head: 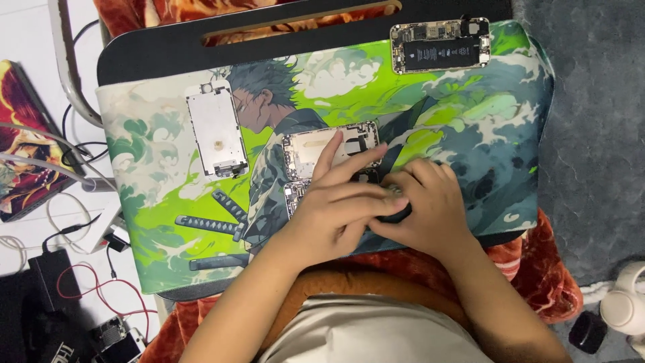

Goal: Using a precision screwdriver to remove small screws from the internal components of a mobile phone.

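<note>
Head view: both hands, left hand and right hand, pressed together over an opened phone chassis mid-mat on the worktop, grip itself hidden; best kept flat, steady, fingertip pressure light.

Your bare left hand and bare right hand show no rings, watch or gloves; forearms are unsleeved, and you wear a plain beige cloth top.

Left hand overlapping right hand, fingers curled, forearms converging
</note>
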